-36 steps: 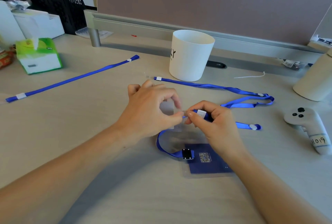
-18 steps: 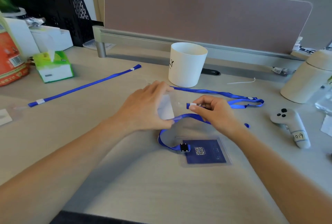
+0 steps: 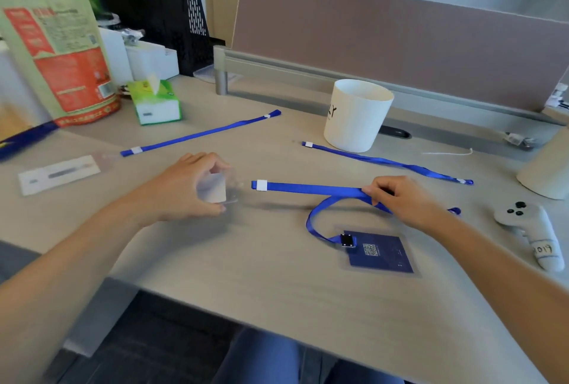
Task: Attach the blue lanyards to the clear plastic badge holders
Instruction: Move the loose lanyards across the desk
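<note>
Gripping clear badge holder (image 3: 219, 192) in left hand (image 3: 187, 188), fingers curled round it. Pinching blue lanyard (image 3: 308, 189) mid-strap with right hand (image 3: 406, 200), pointing its white-tagged end (image 3: 261, 185) at holder, near but apart. Clipped at other end to blue badge (image 3: 383, 254), flat on desk (image 3: 277, 285).

Left hand (image 3: 187, 186) grips clear badge holder (image 3: 220, 191) just above desk (image 3: 277, 285). Right hand (image 3: 400, 199) pinches blue lanyard (image 3: 308, 189) — white-tagged end apart from holder, other end clipped to blue badge (image 3: 380, 252).
</note>
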